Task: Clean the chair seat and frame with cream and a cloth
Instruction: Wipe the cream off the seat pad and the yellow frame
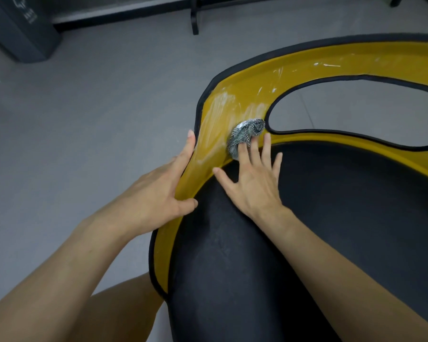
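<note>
Cloth (245,134): balled-up, black-and-white check, sitting on the yellow frame (252,77) at its left bend, touching the black rim (307,131) of the frame's cut-out. White cream smears (220,104) streak the yellow just left of and beyond the cloth, with more along the far right run of the frame.

Your right hand (255,186) lies flat over the seam between the frame and the black seat (331,206). Its fingers (266,146) are straight and spread, with the tips of the first two pressing on the cloth's near edge and the thumb splayed out left.

Your left hand (158,188) holds the frame's left edge. The thumb is on the inner yellow face near the seat, the fingers run along the outer black edge, and the index finger is stretched straight up it. The frame is pinched between them.

Around that: grey floor (109,107), a dark bin (17,28) far left, a black furniture leg (195,21) far centre, and your knee (124,304) near, just left of the seat.
</note>
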`<state>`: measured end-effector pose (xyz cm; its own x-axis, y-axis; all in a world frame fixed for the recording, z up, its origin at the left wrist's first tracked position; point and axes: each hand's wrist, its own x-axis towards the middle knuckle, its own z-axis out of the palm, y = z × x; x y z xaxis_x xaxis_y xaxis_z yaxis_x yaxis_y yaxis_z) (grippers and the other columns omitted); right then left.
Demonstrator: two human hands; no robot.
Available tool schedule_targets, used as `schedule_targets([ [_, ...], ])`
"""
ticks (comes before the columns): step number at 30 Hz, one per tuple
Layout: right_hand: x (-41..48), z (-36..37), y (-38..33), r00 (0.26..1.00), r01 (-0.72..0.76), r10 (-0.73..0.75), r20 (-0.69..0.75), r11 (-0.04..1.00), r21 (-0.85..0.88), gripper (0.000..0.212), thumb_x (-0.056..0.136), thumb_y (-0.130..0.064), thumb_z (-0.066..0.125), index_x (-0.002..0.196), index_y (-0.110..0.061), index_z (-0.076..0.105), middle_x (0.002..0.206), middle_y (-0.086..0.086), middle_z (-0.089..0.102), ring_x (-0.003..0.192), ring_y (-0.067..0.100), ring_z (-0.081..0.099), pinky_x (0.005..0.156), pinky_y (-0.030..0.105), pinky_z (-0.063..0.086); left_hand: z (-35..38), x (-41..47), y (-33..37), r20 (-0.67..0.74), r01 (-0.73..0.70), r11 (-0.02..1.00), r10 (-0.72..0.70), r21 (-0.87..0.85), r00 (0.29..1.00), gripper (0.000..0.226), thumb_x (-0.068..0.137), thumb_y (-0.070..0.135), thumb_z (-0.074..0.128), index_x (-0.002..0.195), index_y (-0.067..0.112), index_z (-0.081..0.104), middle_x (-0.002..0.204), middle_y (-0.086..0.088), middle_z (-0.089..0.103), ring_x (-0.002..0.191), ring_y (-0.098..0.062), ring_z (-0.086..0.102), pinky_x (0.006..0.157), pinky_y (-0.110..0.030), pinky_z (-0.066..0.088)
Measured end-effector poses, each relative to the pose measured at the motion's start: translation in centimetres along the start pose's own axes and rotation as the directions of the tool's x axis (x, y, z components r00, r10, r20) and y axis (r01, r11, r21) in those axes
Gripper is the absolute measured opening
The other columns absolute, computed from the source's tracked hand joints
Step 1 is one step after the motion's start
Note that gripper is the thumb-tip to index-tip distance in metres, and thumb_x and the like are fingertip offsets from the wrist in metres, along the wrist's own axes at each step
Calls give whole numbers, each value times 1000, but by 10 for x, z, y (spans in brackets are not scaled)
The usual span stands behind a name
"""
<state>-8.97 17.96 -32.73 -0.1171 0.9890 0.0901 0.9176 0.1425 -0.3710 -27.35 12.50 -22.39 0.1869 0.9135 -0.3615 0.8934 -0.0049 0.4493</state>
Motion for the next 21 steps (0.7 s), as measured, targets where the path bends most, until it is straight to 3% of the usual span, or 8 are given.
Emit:
schedule_targets([
  [3,10,-24,-2,995,-10,10,-94,1000,3,89,91,-75,24,156,-14,19,165,11,4,148,28,-23,118,62,-3,-1,-1,0,-8,-12,1000,12,-11,1000,117,92,40,70,135,64,-36,159,8,36,81,-6,61,71,-24,50],
  [6,25,-51,-6,979,-48,55,-199,998,40,91,91,-74,26,158,-14,7,165,10,-4,148,28,-22,118,62,-3,-2,-1,2,-12,-7,999,7,-34,1000,117,92,40,70,135,65,-35,160,12,32,96,-8,60,88,-34,54],
  [9,32,-58,-4,965,-81,90,-245,996,47,91,92,-72,30,158,-16,6,165,8,-9,149,30,-21,118,62,-2,-3,-3,3,-8,-16,999,15,-45,1000,116,92,40,70,135,66,-34,160,15,31,102,-9,59,92,-35,53],
  [13,32,-45,-10,961,-87,121,-250,986,142,86,92,-67,35,158,-16,11,166,7,-5,151,27,-14,119,60,1,-1,0,0,-20,-35,999,35,-22,999,117,91,39,70,137,63,-34,159,11,35,97,-11,57,82,-25,49],
  [17,-8,-7,-23,995,45,-39,-87,997,65,88,90,-68,35,158,-17,10,166,6,3,149,26,-19,118,61,4,1,0,-2,-23,-26,1000,26,7,999,116,91,37,69,138,62,-34,150,-4,47,69,-5,52,60,-19,38],
  [19,-8,-6,-16,995,84,-88,-57,994,-63,90,89,-69,34,157,-15,9,166,9,2,148,30,-22,117,64,4,2,0,-1,-31,-29,1000,29,-6,999,116,91,37,69,137,63,-34,147,-3,50,67,-5,55,59,-20,40],
  [21,12,-26,-8,990,46,-61,-123,991,-127,91,89,-71,30,157,-14,10,165,12,-2,148,33,-21,117,65,2,1,0,-1,-44,-41,999,41,-10,998,116,91,37,70,136,65,-33,151,5,46,76,-6,59,68,-26,49],
])
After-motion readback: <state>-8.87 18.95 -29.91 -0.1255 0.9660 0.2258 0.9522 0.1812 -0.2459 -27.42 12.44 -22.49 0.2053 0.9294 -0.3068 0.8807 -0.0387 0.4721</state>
